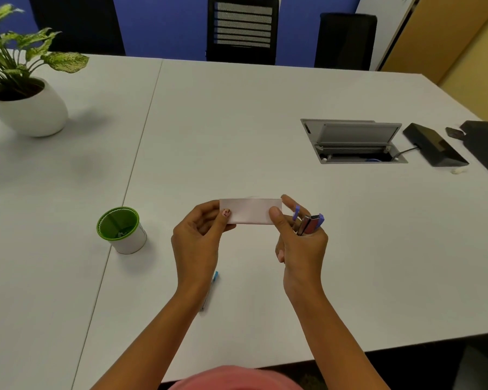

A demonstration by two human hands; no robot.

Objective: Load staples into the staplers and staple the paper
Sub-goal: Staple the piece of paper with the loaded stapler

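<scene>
I've got the folded paper (pixel 250 211) at my 12 o'clock, long axis 9-to-3, L hand (pixel 200 235) pinching its 9 end, R hand (pixel 299 240) pinching the 3 end w/ the stapler (pixel 310 223) gripped in that same hand, just at 4 o'clock of the paper.

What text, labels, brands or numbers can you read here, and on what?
None readable in the head view.
folded paper: the face shown is blank.
purple stapler: no legible marking.
green-rimmed cup: no print visible.
black device: any marking is too blurred to tell.
</scene>
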